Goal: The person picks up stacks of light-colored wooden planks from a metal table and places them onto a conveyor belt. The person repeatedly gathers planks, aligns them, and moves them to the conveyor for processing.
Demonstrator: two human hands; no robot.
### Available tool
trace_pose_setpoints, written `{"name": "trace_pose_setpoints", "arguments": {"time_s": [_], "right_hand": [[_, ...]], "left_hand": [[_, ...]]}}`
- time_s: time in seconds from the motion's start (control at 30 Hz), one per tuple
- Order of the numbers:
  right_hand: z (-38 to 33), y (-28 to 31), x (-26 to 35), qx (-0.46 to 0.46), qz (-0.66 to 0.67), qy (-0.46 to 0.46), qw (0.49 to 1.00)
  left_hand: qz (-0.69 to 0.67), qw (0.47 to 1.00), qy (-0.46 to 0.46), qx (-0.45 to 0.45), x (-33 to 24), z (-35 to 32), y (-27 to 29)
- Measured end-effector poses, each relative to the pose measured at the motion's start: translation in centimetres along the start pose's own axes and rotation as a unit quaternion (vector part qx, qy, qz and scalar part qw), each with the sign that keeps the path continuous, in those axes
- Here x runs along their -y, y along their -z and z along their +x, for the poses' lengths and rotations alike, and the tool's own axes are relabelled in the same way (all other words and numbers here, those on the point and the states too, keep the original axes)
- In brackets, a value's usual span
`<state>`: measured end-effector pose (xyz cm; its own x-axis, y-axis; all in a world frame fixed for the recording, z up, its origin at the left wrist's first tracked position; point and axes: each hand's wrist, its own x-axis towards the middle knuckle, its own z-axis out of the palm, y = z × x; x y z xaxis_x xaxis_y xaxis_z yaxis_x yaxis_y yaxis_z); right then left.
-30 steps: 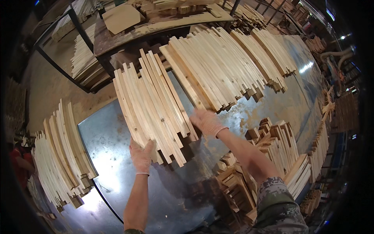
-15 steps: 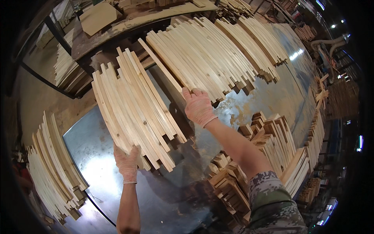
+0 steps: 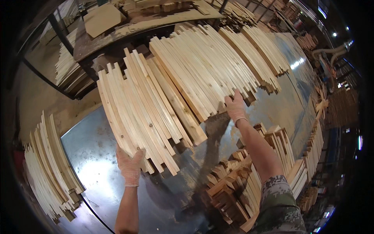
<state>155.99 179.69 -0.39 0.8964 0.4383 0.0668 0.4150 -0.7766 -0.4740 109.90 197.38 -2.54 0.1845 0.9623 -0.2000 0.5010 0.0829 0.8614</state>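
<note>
My left hand (image 3: 129, 164), in a pinkish work glove, grips the near left corner of a batch of pale wooden strips (image 3: 134, 113), its thumb against the strip ends. A thicker wooden strip (image 3: 178, 104) lies along the right side of that batch. My right hand (image 3: 235, 107), also gloved, is at the near ends of a wider row of wooden strips (image 3: 194, 70), with thumb and forefinger apart. Its other fingers are partly hidden.
A metal tabletop (image 3: 87, 144) carries the strips. More strips (image 3: 48, 171) lie at the left, others (image 3: 249, 58) at the far right. Stacked short wood pieces (image 3: 230, 183) stand near my right forearm. Behind is a bench (image 3: 144, 23) with a board (image 3: 102, 19).
My right hand has let go of a strip and moved right along the wider row. That strip now lies against the left batch. My left hand stays nearly in place.
</note>
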Motion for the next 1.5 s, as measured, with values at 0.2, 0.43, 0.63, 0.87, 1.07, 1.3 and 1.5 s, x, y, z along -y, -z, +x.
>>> {"name": "trace_pose_setpoints", "arguments": {"time_s": [0.2,0.43,0.63,0.87,1.07,1.3,1.5], "right_hand": [[0.8,-0.6,1.4,0.047,-0.041,-0.061,0.996],[-5.3,-3.6,1.8,-0.039,-0.005,-0.016,0.999],[-17.9,-1.5,6.8,0.225,-0.09,-0.105,0.965],[-16.6,-3.0,10.6,0.28,-0.133,-0.022,0.95],[-14.7,-5.0,8.1,0.263,-0.035,-0.059,0.962],[-14.2,-2.5,11.2,0.217,0.1,0.081,0.968],[-5.9,-1.0,5.7,-0.067,0.005,0.139,0.988]], "left_hand": [[-0.03,0.999,0.014,-0.005,-0.1,-0.3,0.5],[0.036,0.999,0.001,-0.022,0.4,-0.1,0.4],[0.038,0.999,0.006,-0.007,-1.3,-0.4,1.2],[0.059,0.998,-0.001,-0.021,0.0,-0.1,1.0],[0.023,0.999,-0.012,-0.037,-0.7,-0.4,0.6],[0.011,1.0,-0.014,-0.021,-1.1,-0.4,0.2],[-0.003,1.0,-0.001,-0.028,-1.1,-0.4,0.4]]}}
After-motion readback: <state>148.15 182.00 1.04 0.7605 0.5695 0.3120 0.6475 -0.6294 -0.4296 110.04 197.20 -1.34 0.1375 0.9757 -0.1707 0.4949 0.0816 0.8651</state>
